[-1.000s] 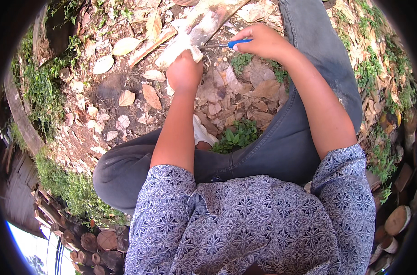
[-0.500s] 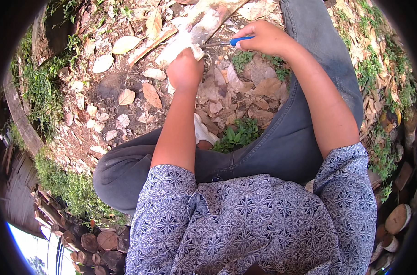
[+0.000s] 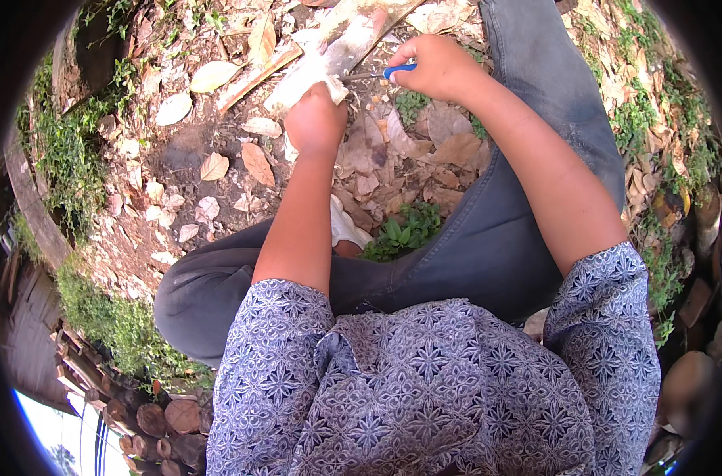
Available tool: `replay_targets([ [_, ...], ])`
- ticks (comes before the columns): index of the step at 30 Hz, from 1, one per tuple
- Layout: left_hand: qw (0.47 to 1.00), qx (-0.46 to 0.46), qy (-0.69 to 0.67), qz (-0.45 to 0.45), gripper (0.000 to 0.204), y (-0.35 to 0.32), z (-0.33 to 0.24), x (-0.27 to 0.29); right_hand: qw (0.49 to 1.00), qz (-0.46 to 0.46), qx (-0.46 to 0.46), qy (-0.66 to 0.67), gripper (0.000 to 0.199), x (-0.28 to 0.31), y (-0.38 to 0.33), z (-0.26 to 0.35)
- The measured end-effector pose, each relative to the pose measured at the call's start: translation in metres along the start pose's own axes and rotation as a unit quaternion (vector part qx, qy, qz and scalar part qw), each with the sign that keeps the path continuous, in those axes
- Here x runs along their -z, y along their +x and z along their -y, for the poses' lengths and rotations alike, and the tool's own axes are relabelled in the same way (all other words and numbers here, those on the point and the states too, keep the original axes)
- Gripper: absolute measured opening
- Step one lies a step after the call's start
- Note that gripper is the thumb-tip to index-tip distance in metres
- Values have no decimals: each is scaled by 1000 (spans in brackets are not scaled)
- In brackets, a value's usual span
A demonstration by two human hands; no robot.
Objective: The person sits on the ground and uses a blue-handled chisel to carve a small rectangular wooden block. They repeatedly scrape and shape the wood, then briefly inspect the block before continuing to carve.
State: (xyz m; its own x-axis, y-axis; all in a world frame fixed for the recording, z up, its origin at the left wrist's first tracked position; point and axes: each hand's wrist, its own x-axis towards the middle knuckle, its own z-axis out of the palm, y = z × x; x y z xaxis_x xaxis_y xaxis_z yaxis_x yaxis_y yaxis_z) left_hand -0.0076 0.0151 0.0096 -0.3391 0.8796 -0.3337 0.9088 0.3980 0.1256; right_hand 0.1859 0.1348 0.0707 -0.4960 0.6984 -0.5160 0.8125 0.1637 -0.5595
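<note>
Head view looks down on a pale, split length of wood (image 3: 341, 49) lying slantwise on the ground ahead of the seated person's knees. The left hand (image 3: 315, 120) is closed around its near end, fingers wrapped over the pale stub, probably to steady it against the tool's push. Just right of that end, the right hand (image 3: 436, 67) is clenched on a blue-handled tool (image 3: 383, 74), whose thin metal shaft points left and meets the wood close to the left thumb; whether it is a knife or a small driver is too fine to tell. Holding it low and level with the wood suggests scraping or prying along the grain.

Left of the wood lies a second, thinner strip of wood (image 3: 254, 75), roughly parallel to it. Nearer the person than the wood, dry brown leaves (image 3: 258, 163) litter bare dark soil (image 3: 182, 151), and a small green plant (image 3: 404, 232) grows between the legs in grey trousers (image 3: 503, 238). Far from the wood, at the lower left, cut logs (image 3: 166, 420) are stacked end-on. This is outdoors, in sunlight.
</note>
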Motion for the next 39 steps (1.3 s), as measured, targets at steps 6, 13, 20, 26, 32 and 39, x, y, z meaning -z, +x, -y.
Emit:
replay_targets([
  [6, 1000, -1, 19, 4, 41, -3, 3, -6, 997, -31, -64, 11, 20, -14, -28, 22],
  [13, 999, 19, 19, -19, 37, -1, 0, -5, 993, -76, -77, 56, 24, -64, -43, 27],
  [20, 1000, -1, 18, -22, 38, -2, 3, 1, 993, -23, -52, 102, 28, -33, -14, -21],
  [26, 1000, 11, 22, 4, 39, 0, -2, 5, 995, 43, -32, 84, 33, -4, -13, -26],
  [32, 999, 4, 21, 24, 40, 10, 10, 9, 988, 70, -20, 140, 32, -8, -8, -24],
  [39, 1000, -27, 5, 1, 41, 16, 15, 7, 984, 75, -44, 156, 23, 7, -10, -12],
])
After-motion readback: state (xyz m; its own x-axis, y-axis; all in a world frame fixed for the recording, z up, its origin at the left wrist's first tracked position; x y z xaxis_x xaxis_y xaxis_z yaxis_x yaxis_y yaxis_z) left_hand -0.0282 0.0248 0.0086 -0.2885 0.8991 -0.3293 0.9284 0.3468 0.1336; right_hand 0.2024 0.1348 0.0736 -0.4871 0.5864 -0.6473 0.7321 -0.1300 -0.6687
